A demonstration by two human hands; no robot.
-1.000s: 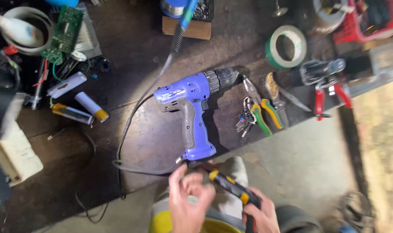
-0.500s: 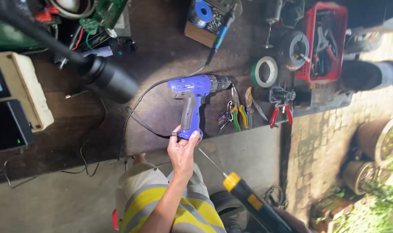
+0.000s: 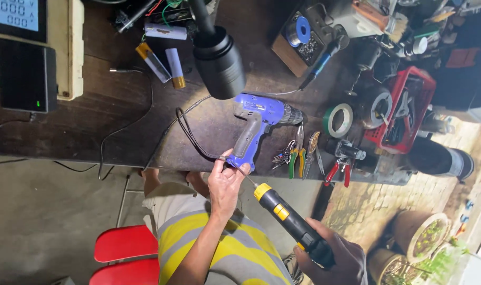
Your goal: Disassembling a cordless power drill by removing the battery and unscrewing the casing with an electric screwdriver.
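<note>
A cluttered dark wooden workbench [image 3: 119, 105], a black lamp head [image 3: 219, 63] hanging over it. Your left hand [image 3: 227, 182] is pinched shut at the butt of the blue cordless drill [image 3: 259, 124], which lies on its side just above your fingers, a thin black wire [image 3: 190, 134] trailing off to their left. To the right and below, your right hand [image 3: 330, 258] wraps closed around the black-and-yellow screwdriver [image 3: 288, 219], its tip at the drill's base. The drill looks heavy and rigid; take it by the grey handle. Pliers [image 3: 298, 155] lie beyond.
</note>
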